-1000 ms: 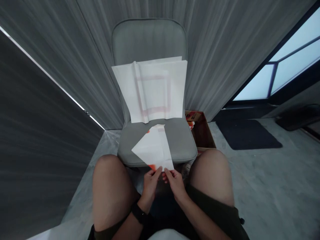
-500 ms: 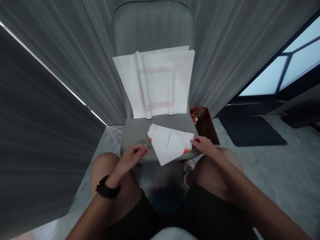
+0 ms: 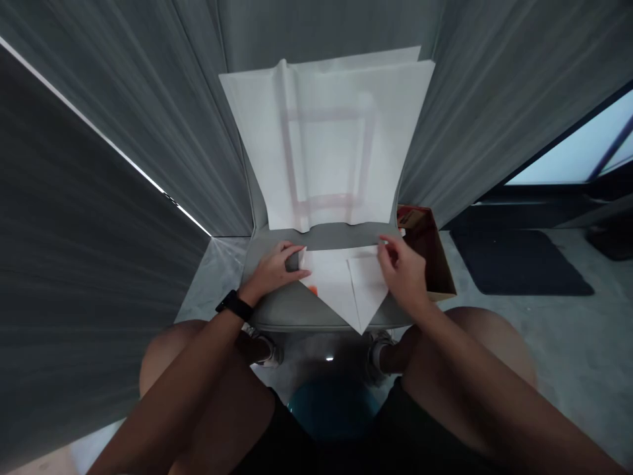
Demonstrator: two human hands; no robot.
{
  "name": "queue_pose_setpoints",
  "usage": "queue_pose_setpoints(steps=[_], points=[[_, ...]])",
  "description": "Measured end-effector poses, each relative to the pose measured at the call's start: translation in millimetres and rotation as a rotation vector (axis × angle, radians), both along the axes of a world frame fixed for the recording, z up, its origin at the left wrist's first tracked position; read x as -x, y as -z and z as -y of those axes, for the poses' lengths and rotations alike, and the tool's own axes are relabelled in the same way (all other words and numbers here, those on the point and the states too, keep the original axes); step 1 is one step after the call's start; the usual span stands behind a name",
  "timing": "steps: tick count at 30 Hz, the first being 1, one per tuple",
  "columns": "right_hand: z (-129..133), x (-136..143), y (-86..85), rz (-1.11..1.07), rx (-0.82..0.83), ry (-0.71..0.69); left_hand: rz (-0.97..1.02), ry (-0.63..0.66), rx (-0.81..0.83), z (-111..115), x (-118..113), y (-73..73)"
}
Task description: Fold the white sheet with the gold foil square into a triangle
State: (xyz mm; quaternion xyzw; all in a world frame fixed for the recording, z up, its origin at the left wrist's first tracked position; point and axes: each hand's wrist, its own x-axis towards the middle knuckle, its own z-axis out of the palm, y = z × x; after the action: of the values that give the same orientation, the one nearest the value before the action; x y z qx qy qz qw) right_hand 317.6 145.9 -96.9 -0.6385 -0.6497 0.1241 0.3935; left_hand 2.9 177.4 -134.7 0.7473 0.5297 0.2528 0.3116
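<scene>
A folded sheet of white paper (image 3: 331, 267), with a small orange patch near its left side, lies on the grey chair seat (image 3: 277, 310). Its point is toward me and a fold line runs down to it. My left hand (image 3: 271, 269) holds the paper's left end, thumb on its face and forefinger at the upper corner, with a gap between them. At the paper's upper right edge, my right hand (image 3: 406, 270) has its fingers curled in and pinches the sheet; its fingertips partly hide that corner.
Large white sheets (image 3: 329, 145) with a faint reddish frame showing through lean on the chair back. An open cardboard box (image 3: 438, 264) stands on the floor right of the chair. Beyond it lies a dark mat (image 3: 519, 264). Grey curtains (image 3: 198, 132) hang on both sides.
My left hand has moved from beside the paper onto its left end. The paper has turned, its point now further right. My right hand has curled over its right edge. The view has shifted closer.
</scene>
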Motion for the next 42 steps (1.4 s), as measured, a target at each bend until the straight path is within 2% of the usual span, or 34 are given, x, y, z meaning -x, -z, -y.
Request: queue_pose_setpoints(steps=[2,5,7,10,13,18,23,27,31,35,42], points=[[9.0,32.7,2.8,-0.083,0.092,-0.138,0.020,0.026,-0.003,0.6,3.1,0.3],[15.9,79.9,16.3,-0.248,0.257,-0.309,0.062,0.049,0.015,-2.4,8.2,0.6],[14.3,102.5,26.9,-0.358,0.350,-0.339,0.067,0.070,0.037,-6.8,11.0,0.3],[4.0,119.2,39.3,-0.478,0.444,-0.290,0.080,0.111,0.073,-15.2,14.5,-1.2],[-7.6,122.5,44.0,-0.508,0.481,-0.233,0.157,0.129,0.118,-22.7,18.0,-3.9],[-11.6,124.7,38.8,-0.454,0.505,-0.204,0.273,0.140,0.190,-28.1,21.4,-9.6],[-10.2,128.3,40.1,-0.320,0.430,-0.211,0.298,0.160,0.235,-26.8,23.1,-12.9],[-10.5,130.7,46.3,-0.116,0.288,-0.205,0.184,0.179,0.145,-23.8,19.4,-8.3],[-11.1,134.1,50.2,0.123,0.132,-0.282,0.039,0.086,-0.001,-20.3,8.6,-0.6],[-13.0,136.6,54.4,0.299,0.026,-0.337,-0.053,0.038,-0.079,-17.7,0.2,2.6],[-15.4,138.5,61.0,0.374,-0.003,-0.338,-0.134,0.000,-0.153,-16.0,-5.2,5.4]])
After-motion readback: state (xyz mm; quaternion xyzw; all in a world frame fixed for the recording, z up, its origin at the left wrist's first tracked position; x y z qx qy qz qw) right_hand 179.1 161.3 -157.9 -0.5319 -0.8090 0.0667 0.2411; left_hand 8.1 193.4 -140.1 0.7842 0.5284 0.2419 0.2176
